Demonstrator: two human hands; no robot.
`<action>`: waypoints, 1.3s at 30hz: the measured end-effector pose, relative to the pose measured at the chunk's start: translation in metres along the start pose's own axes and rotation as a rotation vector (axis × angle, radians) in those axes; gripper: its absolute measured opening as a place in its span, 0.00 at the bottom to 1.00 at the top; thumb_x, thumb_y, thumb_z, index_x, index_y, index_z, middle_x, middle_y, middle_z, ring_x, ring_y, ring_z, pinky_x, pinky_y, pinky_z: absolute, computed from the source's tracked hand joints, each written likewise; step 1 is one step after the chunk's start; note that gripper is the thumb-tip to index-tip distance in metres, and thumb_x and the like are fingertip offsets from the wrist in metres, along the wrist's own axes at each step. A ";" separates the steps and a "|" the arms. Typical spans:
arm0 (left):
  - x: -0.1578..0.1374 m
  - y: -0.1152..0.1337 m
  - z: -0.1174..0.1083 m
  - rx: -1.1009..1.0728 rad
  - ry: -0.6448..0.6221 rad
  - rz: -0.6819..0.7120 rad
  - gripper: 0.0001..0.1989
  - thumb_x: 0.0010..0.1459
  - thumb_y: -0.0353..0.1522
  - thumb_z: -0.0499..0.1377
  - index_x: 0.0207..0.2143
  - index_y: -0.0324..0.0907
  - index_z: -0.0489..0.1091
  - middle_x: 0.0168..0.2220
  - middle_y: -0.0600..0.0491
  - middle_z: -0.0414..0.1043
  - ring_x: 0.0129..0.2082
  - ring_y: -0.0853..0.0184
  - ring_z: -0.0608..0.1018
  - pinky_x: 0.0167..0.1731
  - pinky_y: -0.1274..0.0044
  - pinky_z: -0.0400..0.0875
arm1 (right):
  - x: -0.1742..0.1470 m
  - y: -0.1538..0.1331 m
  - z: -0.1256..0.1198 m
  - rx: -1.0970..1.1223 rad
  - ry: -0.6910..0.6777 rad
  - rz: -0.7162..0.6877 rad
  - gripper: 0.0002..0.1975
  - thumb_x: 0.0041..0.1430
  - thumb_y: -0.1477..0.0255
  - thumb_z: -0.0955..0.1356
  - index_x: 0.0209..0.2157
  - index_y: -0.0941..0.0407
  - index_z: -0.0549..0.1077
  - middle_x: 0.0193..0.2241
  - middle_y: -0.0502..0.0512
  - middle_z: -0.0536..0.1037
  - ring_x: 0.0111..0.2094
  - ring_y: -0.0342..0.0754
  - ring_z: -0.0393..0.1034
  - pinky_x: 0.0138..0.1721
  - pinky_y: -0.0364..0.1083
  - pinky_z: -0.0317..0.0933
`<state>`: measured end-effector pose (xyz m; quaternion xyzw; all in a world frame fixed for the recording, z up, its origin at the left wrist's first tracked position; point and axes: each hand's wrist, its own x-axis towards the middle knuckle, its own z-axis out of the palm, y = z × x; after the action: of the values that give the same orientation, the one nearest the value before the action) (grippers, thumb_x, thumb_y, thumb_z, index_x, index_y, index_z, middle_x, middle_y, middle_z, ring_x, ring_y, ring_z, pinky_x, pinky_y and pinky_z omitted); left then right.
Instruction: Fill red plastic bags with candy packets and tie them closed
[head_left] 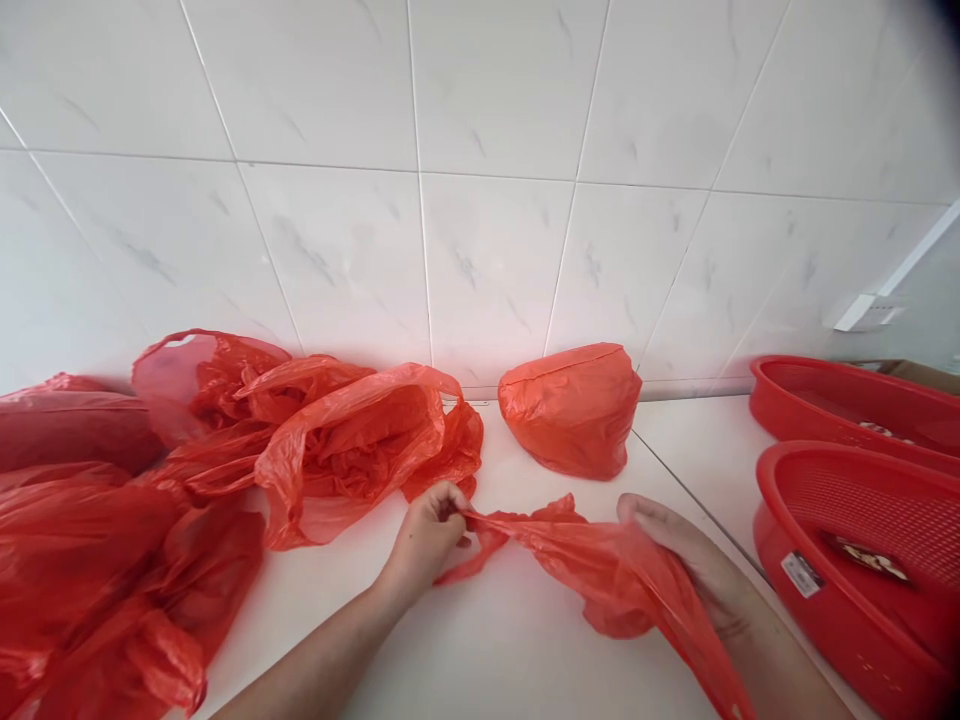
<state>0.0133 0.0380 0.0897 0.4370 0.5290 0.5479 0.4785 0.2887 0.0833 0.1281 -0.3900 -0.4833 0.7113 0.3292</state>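
A crumpled red plastic bag (577, 550) stretches between my two hands above the white tabletop. My left hand (431, 540) pinches one narrow end of it, thumb and fingers closed. At the other side my right hand (682, 545) curves round the bag's wider part, which lies across the palm and hangs down toward me. Some of the right fingers are covered by the red film. Just beyond the hands, a smoothed, folded red bag bundle (574, 410) rests near the wall.
Loose red plastic bags (352, 450) lie heaped on the left, with more bags (90, 580) nearer to me. On the right stand two red plastic baskets (780, 550), the nearer one holding a small dark packet (870, 560). A white tiled wall (487, 260) closes off the back.
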 end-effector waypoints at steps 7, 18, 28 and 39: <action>-0.007 0.018 0.000 -0.347 0.012 -0.099 0.05 0.50 0.31 0.56 0.29 0.42 0.60 0.23 0.59 0.64 0.22 0.75 0.69 0.24 0.82 0.64 | 0.001 -0.016 -0.014 -0.576 0.609 -0.200 0.19 0.53 0.55 0.65 0.42 0.52 0.69 0.46 0.58 0.72 0.42 0.54 0.68 0.41 0.51 0.62; -0.019 0.021 0.015 -0.519 -0.116 -0.157 0.07 0.53 0.31 0.61 0.26 0.40 0.65 0.23 0.57 0.68 0.22 0.74 0.71 0.26 0.82 0.69 | -0.010 0.017 0.066 -1.348 0.282 -0.805 0.13 0.65 0.72 0.55 0.31 0.53 0.67 0.26 0.52 0.72 0.27 0.45 0.66 0.28 0.43 0.58; 0.003 0.044 -0.022 -0.560 0.169 0.004 0.03 0.54 0.30 0.57 0.29 0.41 0.65 0.27 0.55 0.70 0.25 0.73 0.74 0.27 0.81 0.72 | -0.001 0.018 0.052 -1.377 0.192 -0.039 0.16 0.59 0.67 0.57 0.18 0.55 0.61 0.21 0.52 0.71 0.21 0.44 0.64 0.21 0.42 0.48; -0.042 0.073 -0.004 0.353 0.359 0.806 0.13 0.53 0.23 0.58 0.40 0.46 0.67 0.42 0.54 0.68 0.44 0.67 0.71 0.41 0.78 0.68 | 0.005 0.025 0.050 -1.353 0.201 -0.108 0.27 0.31 0.76 0.68 0.40 0.46 0.72 0.30 0.48 0.77 0.28 0.50 0.70 0.21 0.43 0.53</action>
<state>0.0119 -0.0029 0.1636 0.5807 0.4764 0.6585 0.0472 0.2402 0.0583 0.1142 -0.5493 -0.8071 0.1960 0.0912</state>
